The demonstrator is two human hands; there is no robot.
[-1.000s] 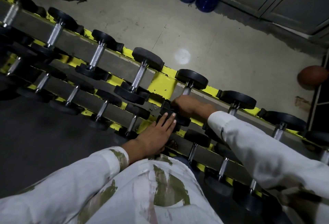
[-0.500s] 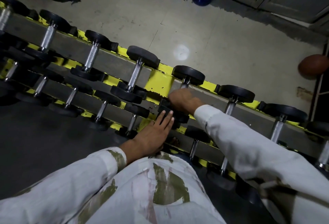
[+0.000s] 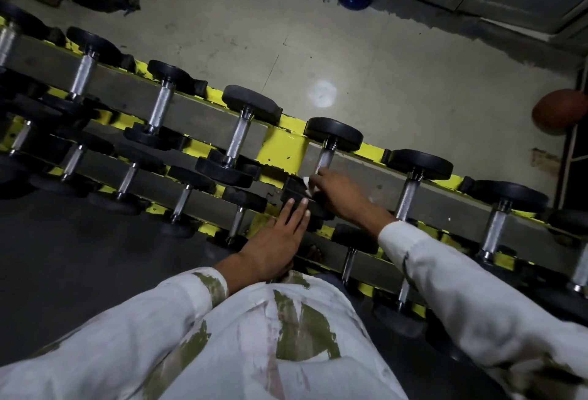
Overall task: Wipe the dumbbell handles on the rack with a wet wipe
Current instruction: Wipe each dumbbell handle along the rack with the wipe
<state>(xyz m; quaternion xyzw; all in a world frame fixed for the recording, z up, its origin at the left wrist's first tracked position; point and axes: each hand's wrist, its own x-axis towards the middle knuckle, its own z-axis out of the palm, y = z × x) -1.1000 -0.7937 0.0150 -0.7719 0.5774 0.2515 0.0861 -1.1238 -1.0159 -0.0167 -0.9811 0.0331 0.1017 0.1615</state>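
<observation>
My right hand pinches the wipe at the near end of the handle, at 1 o'clock from my left hand, which lies flat, fingers straight, on the head. I think it is best to wrap the wipe round and slide toward 12.

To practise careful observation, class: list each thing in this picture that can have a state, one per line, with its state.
right hand, grips the wet wipe at the handle's lower end.
wet wipe, bunched, mostly hidden by fingers.
left hand, fingers straight, resting on a black dumbbell head.
dumbbell handle, lying on the rack, upper part uncovered.
rack, loaded, yellow paint chipped.
ball, lying on the floor.
</observation>
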